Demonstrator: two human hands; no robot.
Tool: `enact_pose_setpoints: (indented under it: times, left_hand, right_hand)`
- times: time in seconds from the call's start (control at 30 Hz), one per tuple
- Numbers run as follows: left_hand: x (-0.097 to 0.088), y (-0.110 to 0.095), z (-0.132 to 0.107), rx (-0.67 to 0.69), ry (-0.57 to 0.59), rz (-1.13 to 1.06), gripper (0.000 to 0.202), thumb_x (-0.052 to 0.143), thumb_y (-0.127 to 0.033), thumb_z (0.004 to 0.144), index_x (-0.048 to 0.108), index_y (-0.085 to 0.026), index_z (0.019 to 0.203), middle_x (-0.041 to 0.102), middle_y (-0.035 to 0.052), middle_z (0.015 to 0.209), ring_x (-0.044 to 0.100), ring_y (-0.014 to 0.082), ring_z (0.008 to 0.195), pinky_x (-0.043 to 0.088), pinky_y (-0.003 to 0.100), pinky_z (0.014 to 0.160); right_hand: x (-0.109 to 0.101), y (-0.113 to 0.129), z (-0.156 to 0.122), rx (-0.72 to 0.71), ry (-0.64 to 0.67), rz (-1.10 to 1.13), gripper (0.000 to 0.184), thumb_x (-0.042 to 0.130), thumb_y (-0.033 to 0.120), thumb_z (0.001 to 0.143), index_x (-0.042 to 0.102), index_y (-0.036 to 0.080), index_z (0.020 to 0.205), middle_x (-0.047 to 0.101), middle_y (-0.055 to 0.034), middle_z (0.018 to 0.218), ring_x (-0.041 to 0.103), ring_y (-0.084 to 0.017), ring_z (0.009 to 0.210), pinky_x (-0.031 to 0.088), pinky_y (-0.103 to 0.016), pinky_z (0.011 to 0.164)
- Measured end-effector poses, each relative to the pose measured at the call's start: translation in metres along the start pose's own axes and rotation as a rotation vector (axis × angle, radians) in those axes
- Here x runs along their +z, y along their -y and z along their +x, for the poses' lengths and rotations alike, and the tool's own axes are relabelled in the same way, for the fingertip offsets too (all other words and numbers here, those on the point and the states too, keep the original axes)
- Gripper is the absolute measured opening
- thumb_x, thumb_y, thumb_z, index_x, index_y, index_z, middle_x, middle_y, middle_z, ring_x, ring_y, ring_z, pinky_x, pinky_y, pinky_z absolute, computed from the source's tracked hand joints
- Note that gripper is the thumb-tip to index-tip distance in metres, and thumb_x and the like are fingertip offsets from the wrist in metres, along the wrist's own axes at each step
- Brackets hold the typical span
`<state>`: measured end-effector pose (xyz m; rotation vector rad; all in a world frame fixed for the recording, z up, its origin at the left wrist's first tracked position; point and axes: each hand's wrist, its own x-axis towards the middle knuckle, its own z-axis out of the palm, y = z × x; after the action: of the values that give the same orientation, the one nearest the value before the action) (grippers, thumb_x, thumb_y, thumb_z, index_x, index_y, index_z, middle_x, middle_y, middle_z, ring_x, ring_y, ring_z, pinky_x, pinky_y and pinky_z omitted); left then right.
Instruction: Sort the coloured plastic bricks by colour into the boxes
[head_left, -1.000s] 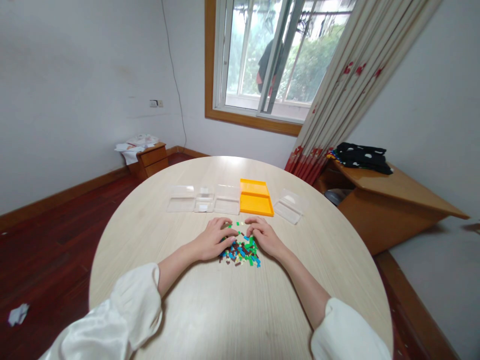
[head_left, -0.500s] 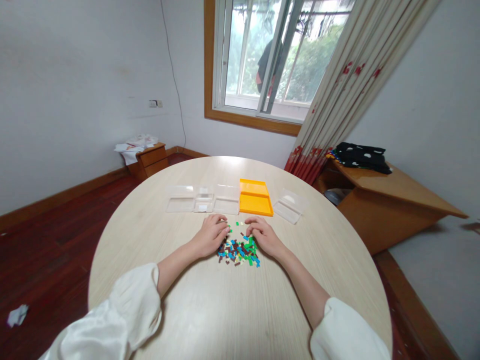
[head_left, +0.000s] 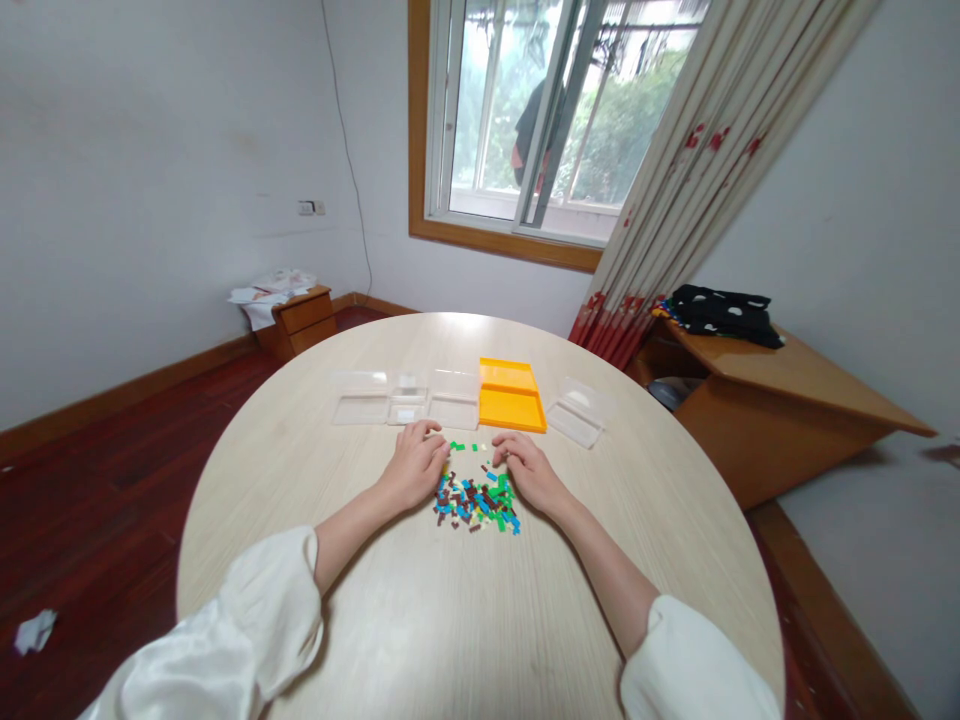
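Observation:
A pile of small coloured bricks (head_left: 476, 500) lies on the round wooden table (head_left: 480, 620), with a few green ones spread toward the far side. My left hand (head_left: 413, 464) rests at the pile's left edge, fingers curled down onto the table. My right hand (head_left: 525, 466) sits at the pile's right edge, fingers curled and fingertips touching the bricks. Whether either hand pinches a brick is hidden by the fingers.
Behind the pile stand clear plastic trays (head_left: 405, 398), an orange tray (head_left: 511, 395) and a clear lid (head_left: 580, 412). A low wooden desk (head_left: 787, 400) with dark cloth stands at the right, a small cabinet (head_left: 300, 315) at the far left, a curtain and window behind.
My left hand has slid left and a little away from me, off the pile's top. More bricks now show between the hands. My right hand has barely moved.

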<state>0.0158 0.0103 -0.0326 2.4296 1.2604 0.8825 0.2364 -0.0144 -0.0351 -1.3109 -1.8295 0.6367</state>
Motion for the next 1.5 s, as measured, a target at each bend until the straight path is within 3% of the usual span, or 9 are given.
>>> enact_pose_setpoints:
  times: [0.13, 0.3, 0.57, 0.8, 1.0, 1.2, 1.33, 1.5]
  left_hand:
    - [-0.001, 0.0, 0.001, -0.041, -0.01, 0.026, 0.033, 0.036, -0.028, 0.091, 0.062, -0.015, 0.075, 0.052, 0.0105, 0.108, 0.045, 0.0253, 0.103, 0.036, 0.046, 0.091]
    - [0.005, 0.004, 0.002, 0.007, 0.017, -0.027, 0.029, 0.04, -0.028, 0.09, 0.065, -0.016, 0.08, 0.055, 0.0083, 0.1, 0.047, 0.023, 0.098, 0.038, 0.043, 0.09]
    - [0.004, 0.003, 0.0, 0.061, 0.031, -0.083, 0.025, 0.042, -0.028, 0.089, 0.065, -0.019, 0.087, 0.054, 0.0075, 0.104, 0.047, 0.0225, 0.103, 0.037, 0.042, 0.093]
    - [0.005, 0.004, -0.002, 0.057, 0.059, -0.064, 0.03, 0.039, -0.032, 0.091, 0.066, -0.022, 0.099, 0.05, 0.0073, 0.112, 0.042, 0.0232, 0.11, 0.033, 0.045, 0.098]
    - [0.002, 0.001, -0.002, 0.079, 0.151, 0.023, 0.034, 0.037, -0.038, 0.092, 0.06, -0.032, 0.117, 0.043, 0.0071, 0.123, 0.035, 0.026, 0.118, 0.029, 0.049, 0.101]
    - [0.004, -0.007, 0.004, 0.082, 0.192, 0.134, 0.038, 0.033, -0.046, 0.092, 0.055, -0.038, 0.122, 0.039, 0.0073, 0.129, 0.032, 0.0288, 0.122, 0.026, 0.052, 0.102]
    - [0.008, -0.006, 0.005, 0.097, 0.182, 0.169, 0.039, 0.035, -0.046, 0.091, 0.055, -0.035, 0.122, 0.041, 0.0084, 0.128, 0.034, 0.0291, 0.121, 0.026, 0.053, 0.101]
    - [0.008, -0.001, 0.005, 0.072, 0.118, 0.102, 0.037, 0.034, -0.038, 0.093, 0.061, -0.023, 0.113, 0.044, 0.0109, 0.123, 0.036, 0.0269, 0.12, 0.029, 0.048, 0.102]
  right_hand:
    - [0.001, -0.001, 0.0, 0.0, 0.025, -0.04, 0.028, 0.036, 0.012, 0.074, 0.063, 0.02, 0.069, 0.055, -0.0062, 0.102, 0.049, -0.02, 0.104, 0.034, -0.041, 0.098]
    - [0.003, -0.001, -0.002, -0.051, 0.088, -0.082, 0.036, 0.041, 0.01, 0.073, 0.068, 0.023, 0.093, 0.053, -0.0063, 0.115, 0.043, -0.02, 0.113, 0.029, -0.042, 0.103]
    - [0.003, 0.0, -0.002, -0.059, 0.031, -0.086, 0.03, 0.037, 0.007, 0.073, 0.062, 0.021, 0.079, 0.053, -0.0059, 0.108, 0.045, -0.02, 0.11, 0.031, -0.045, 0.101]
    - [0.004, 0.001, -0.003, -0.069, 0.12, -0.205, 0.04, 0.041, 0.008, 0.074, 0.065, 0.024, 0.103, 0.049, -0.0066, 0.124, 0.04, -0.022, 0.118, 0.029, -0.046, 0.105]
    - [0.006, -0.008, -0.001, -0.076, 0.045, -0.159, 0.042, 0.037, 0.007, 0.076, 0.063, 0.022, 0.105, 0.049, -0.0083, 0.12, 0.04, -0.021, 0.118, 0.029, -0.046, 0.106]
    - [0.009, -0.017, -0.001, -0.107, 0.011, -0.162, 0.04, 0.037, 0.01, 0.08, 0.063, 0.024, 0.106, 0.05, -0.0076, 0.119, 0.042, -0.02, 0.116, 0.032, -0.046, 0.104]
    - [0.009, -0.016, -0.001, -0.103, -0.017, -0.162, 0.037, 0.037, 0.01, 0.08, 0.064, 0.022, 0.102, 0.051, -0.0081, 0.115, 0.043, -0.02, 0.113, 0.033, -0.046, 0.103]
    - [0.007, -0.01, -0.002, -0.08, -0.021, -0.139, 0.036, 0.037, 0.009, 0.077, 0.062, 0.022, 0.098, 0.052, -0.0079, 0.112, 0.043, -0.021, 0.112, 0.033, -0.046, 0.102]
